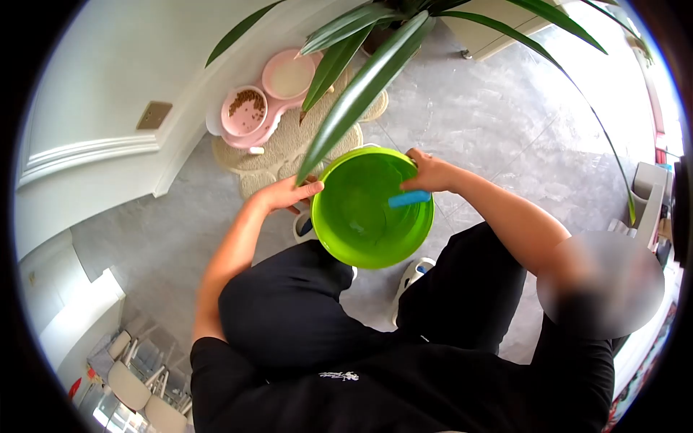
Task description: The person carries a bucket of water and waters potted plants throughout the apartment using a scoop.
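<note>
A bright green bucket [361, 216] is in front of my knees, its mouth turned up towards me. Clear liquid seems to lie at its bottom, though glare makes this hard to judge. My left hand [289, 193] grips the left side of the rim, thumb on top and fingers partly hidden beneath. On the far right of the rim, my right hand [432, 173] is closed round the edge. A short blue object [409, 198], perhaps a handle or clip, sticks into the bucket just below my right hand; whether that hand holds it is unclear.
A pink double pet bowl [271, 133] with brown kibble stands on a beige mat [303, 141] by the wall. Long leaves of a potted plant [361, 94] hang over the mat and near the bucket. A cabinet [498, 29] stands at the back. Chairs [130, 386] show lower left.
</note>
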The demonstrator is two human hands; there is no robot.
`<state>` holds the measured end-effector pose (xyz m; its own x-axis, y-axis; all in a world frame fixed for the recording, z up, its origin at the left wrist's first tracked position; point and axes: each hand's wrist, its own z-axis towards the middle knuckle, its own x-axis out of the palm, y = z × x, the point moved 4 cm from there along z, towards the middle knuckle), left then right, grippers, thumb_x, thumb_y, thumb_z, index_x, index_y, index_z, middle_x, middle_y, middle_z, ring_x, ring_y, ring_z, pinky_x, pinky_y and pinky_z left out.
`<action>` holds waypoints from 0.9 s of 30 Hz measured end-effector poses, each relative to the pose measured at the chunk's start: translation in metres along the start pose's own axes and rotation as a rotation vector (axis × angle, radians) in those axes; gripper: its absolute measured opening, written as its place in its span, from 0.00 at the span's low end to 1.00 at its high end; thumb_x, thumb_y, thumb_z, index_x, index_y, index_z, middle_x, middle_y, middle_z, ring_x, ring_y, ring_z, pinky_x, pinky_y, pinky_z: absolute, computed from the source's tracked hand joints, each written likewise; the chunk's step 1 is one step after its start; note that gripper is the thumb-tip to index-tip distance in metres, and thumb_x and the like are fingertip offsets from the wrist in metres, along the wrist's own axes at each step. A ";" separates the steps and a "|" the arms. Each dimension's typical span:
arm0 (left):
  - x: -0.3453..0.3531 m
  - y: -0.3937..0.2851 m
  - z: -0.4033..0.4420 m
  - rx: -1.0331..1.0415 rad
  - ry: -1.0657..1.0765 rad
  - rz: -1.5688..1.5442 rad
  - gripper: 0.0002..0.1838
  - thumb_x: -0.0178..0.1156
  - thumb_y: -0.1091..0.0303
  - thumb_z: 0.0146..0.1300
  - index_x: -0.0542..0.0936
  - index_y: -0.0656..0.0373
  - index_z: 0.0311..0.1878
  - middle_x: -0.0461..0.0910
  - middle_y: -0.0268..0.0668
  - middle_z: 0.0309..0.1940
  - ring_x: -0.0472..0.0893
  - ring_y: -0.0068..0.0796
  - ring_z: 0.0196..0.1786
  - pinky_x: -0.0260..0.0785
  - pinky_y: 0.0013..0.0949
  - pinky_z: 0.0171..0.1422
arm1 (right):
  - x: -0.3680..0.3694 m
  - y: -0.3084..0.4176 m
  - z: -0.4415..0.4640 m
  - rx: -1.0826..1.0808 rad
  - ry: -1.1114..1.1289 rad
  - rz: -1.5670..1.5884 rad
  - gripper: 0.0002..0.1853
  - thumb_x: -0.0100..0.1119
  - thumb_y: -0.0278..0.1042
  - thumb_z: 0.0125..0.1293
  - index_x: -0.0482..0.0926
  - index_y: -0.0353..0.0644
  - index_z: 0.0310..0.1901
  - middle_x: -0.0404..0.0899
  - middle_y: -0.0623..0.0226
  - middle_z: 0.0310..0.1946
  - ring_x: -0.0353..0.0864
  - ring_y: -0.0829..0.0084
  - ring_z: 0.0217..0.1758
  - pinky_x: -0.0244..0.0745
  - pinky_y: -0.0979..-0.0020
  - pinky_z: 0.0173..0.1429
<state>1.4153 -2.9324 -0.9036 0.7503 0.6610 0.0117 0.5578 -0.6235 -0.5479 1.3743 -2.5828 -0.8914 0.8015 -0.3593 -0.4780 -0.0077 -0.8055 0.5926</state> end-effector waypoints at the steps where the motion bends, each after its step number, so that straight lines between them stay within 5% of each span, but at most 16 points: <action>1: 0.006 -0.012 -0.010 -0.101 -0.018 -0.046 0.41 0.58 0.31 0.69 0.71 0.56 0.72 0.77 0.40 0.64 0.80 0.38 0.61 0.82 0.48 0.55 | -0.003 -0.001 -0.004 0.123 0.010 0.095 0.32 0.68 0.44 0.60 0.73 0.36 0.62 0.81 0.44 0.54 0.83 0.52 0.57 0.79 0.57 0.56; 2: 0.009 -0.012 -0.011 -0.067 0.022 -0.147 0.40 0.62 0.35 0.69 0.71 0.58 0.70 0.79 0.39 0.60 0.82 0.40 0.57 0.81 0.46 0.56 | -0.005 0.000 -0.009 0.248 0.021 0.188 0.31 0.66 0.40 0.60 0.72 0.36 0.63 0.81 0.43 0.54 0.83 0.51 0.55 0.79 0.56 0.55; 4: 0.020 0.002 -0.001 0.253 -0.232 0.202 0.34 0.66 0.44 0.68 0.73 0.63 0.64 0.82 0.44 0.55 0.83 0.43 0.54 0.78 0.45 0.57 | 0.005 -0.002 -0.017 0.306 0.043 0.280 0.25 0.61 0.31 0.58 0.73 0.37 0.59 0.82 0.44 0.51 0.84 0.49 0.52 0.78 0.56 0.54; 8: 0.035 -0.011 -0.017 0.123 -0.453 0.208 0.27 0.67 0.53 0.66 0.75 0.64 0.58 0.84 0.50 0.50 0.84 0.49 0.52 0.76 0.46 0.57 | 0.028 -0.003 -0.035 0.150 -0.122 0.323 0.21 0.58 0.27 0.56 0.73 0.41 0.54 0.82 0.48 0.39 0.84 0.51 0.47 0.76 0.55 0.49; 12: 0.038 -0.040 -0.084 0.284 -0.615 0.186 0.21 0.67 0.57 0.66 0.75 0.62 0.52 0.84 0.53 0.42 0.85 0.52 0.47 0.75 0.48 0.51 | 0.017 0.043 -0.099 0.217 -0.182 0.365 0.21 0.60 0.27 0.54 0.72 0.40 0.52 0.81 0.49 0.38 0.82 0.52 0.44 0.75 0.56 0.48; 16: 0.055 -0.074 -0.220 0.161 -0.625 0.046 0.22 0.67 0.58 0.67 0.76 0.65 0.55 0.84 0.53 0.45 0.85 0.47 0.50 0.76 0.43 0.54 | -0.016 0.153 -0.195 0.147 -0.170 0.284 0.20 0.61 0.28 0.52 0.71 0.38 0.49 0.78 0.50 0.36 0.80 0.57 0.40 0.75 0.57 0.47; 18: 0.071 -0.072 -0.295 0.355 -0.742 -0.082 0.25 0.65 0.59 0.70 0.75 0.66 0.63 0.84 0.51 0.53 0.84 0.44 0.57 0.76 0.41 0.61 | -0.033 0.216 -0.239 0.099 -0.139 0.262 0.19 0.61 0.26 0.52 0.71 0.37 0.47 0.77 0.54 0.34 0.80 0.61 0.39 0.76 0.59 0.44; 21: 0.096 -0.052 -0.437 0.334 -0.860 -0.245 0.26 0.63 0.62 0.73 0.73 0.64 0.69 0.79 0.46 0.65 0.81 0.42 0.63 0.73 0.41 0.68 | -0.056 0.311 -0.302 0.209 -0.115 0.465 0.19 0.61 0.24 0.53 0.71 0.39 0.48 0.79 0.57 0.38 0.82 0.62 0.38 0.79 0.61 0.35; 25: 0.175 0.045 -0.652 0.134 -1.028 -0.649 0.22 0.61 0.60 0.73 0.78 0.64 0.63 0.82 0.50 0.59 0.82 0.45 0.62 0.74 0.42 0.66 | -0.061 0.429 -0.358 0.204 -0.087 0.501 0.22 0.61 0.23 0.54 0.70 0.39 0.52 0.78 0.56 0.44 0.82 0.61 0.37 0.81 0.59 0.30; 26: 0.214 0.102 -0.687 -0.008 -1.196 -0.410 0.21 0.59 0.60 0.75 0.78 0.62 0.64 0.83 0.47 0.59 0.82 0.45 0.62 0.74 0.41 0.66 | -0.060 0.469 -0.373 0.234 -0.074 0.504 0.23 0.61 0.23 0.54 0.70 0.39 0.53 0.78 0.56 0.45 0.82 0.60 0.38 0.81 0.58 0.30; 27: 0.259 0.156 -0.724 -0.085 -1.185 -0.514 0.20 0.58 0.60 0.74 0.78 0.60 0.63 0.82 0.47 0.60 0.82 0.49 0.61 0.74 0.43 0.65 | -0.052 0.508 -0.389 0.268 -0.058 0.505 0.24 0.61 0.23 0.54 0.70 0.40 0.55 0.78 0.56 0.46 0.82 0.60 0.39 0.81 0.58 0.30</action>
<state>1.9537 -3.1606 -0.3802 -0.3010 0.7690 -0.5640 0.7400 -0.1847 -0.6467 1.5613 -2.7895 -0.3132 0.6251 -0.7497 -0.2172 -0.5385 -0.6156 0.5753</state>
